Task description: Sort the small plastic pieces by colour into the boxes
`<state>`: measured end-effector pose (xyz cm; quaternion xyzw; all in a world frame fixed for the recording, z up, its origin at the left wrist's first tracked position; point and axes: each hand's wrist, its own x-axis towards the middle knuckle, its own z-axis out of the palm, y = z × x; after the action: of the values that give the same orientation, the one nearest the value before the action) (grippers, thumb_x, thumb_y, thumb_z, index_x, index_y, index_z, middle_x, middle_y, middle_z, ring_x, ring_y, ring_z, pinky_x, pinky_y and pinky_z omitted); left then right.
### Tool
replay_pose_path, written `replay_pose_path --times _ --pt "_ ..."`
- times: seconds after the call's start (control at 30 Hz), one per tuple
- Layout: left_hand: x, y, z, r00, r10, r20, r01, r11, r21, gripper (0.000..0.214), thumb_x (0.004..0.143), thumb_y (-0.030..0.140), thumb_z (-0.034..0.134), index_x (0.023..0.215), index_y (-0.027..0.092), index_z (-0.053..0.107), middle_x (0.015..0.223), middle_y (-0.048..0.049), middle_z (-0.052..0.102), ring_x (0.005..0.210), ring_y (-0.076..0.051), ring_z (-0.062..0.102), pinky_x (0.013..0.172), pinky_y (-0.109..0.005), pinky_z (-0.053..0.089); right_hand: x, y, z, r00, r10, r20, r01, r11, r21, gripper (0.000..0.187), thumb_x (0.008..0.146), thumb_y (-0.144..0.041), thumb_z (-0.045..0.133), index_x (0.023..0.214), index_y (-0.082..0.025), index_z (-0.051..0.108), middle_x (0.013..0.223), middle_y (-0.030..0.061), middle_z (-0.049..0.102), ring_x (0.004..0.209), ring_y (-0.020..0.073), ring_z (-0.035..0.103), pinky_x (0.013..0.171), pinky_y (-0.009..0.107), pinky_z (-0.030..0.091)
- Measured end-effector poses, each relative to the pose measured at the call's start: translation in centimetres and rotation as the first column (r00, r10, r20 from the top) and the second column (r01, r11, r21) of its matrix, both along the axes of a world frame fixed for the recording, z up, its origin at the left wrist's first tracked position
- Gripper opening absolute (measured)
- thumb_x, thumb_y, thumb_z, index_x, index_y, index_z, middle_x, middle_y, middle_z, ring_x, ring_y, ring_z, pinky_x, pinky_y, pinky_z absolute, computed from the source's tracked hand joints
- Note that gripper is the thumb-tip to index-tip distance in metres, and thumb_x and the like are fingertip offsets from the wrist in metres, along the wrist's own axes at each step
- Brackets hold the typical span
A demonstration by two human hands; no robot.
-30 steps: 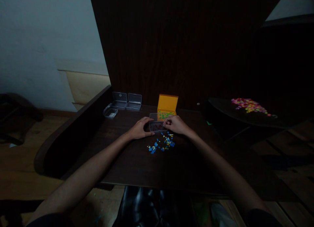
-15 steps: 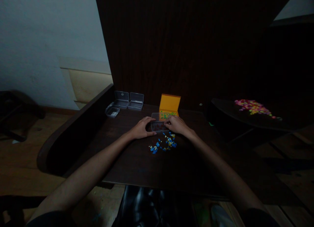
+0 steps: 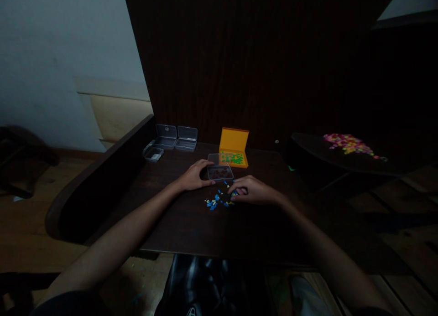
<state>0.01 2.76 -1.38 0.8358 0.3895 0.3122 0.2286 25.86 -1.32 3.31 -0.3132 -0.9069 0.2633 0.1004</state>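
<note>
My left hand (image 3: 195, 175) holds the left end of an open clear plastic box (image 3: 231, 175), thumb at its front corner and fingers at the back. Small dark reddish-brown pieces (image 3: 219, 173) lie inside the box. Just in front of it on the table is a loose scatter of tiny blue, yellow and cream pieces (image 3: 212, 204). Over the right part of that scatter, my right hand (image 3: 253, 189) has its fingers curled together and lowered among the pieces. What the fingertips pinch is too small and dark to make out.
Behind the clear box stands an open orange box (image 3: 234, 140) with green pieces inside. Several open clear cases (image 3: 186, 138) sit at the back left, beside the raised wooden side (image 3: 102, 170). A pile of pink and yellow pieces (image 3: 349, 144) lies on a surface at right.
My right hand has left the inside of the clear box and come down toward me onto the scattered pieces. My left hand stays on the box. The view has shifted slightly.
</note>
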Motion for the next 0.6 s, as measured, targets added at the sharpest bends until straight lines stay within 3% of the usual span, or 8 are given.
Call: replay_pose_path --times 0.2,0.47,0.6 --pt "-0.1 0.0 0.1 1.000 0.006 -0.021 -0.006 1.000 -0.004 0.063 0.070 0.045 0.074 0.124 0.018 0.055 0.122 -0.0108 0.057 0.114 -0.028 0.057 0.100 -0.044 0.046 0.2 -1.2 -1.6 0.998 -0.065 -0.006 0.065 0.998 -0.004 0.029 0.084 -0.043 0.065 0.095 -0.017 0.072 0.073 0.0007 0.060 0.062 0.0110 0.051 0.059 0.023 0.038" --pt "-0.2 0.1 0.1 0.999 0.011 -0.034 -0.011 1.000 0.013 0.064 0.070 0.045 0.075 0.124 0.017 0.055 0.123 -0.0115 0.058 0.115 -0.028 0.057 0.101 -0.044 0.045 0.5 -1.3 -1.6 0.997 -0.077 0.021 0.076 0.997 0.031 0.029 0.082 -0.040 0.069 0.101 -0.019 0.071 0.076 0.0001 0.060 0.067 0.0120 0.053 0.062 0.023 0.038" --pt "-0.2 0.0 0.1 0.999 0.013 -0.047 -0.013 1.000 0.012 0.063 0.070 0.045 0.074 0.124 0.018 0.054 0.124 -0.0105 0.058 0.115 -0.028 0.057 0.101 -0.044 0.046 0.7 -1.3 -1.4 0.994 -0.085 0.062 0.079 0.992 0.097 0.023 0.088 -0.034 0.061 0.101 -0.019 0.072 0.077 0.0015 0.061 0.066 0.0120 0.053 0.061 0.023 0.036"
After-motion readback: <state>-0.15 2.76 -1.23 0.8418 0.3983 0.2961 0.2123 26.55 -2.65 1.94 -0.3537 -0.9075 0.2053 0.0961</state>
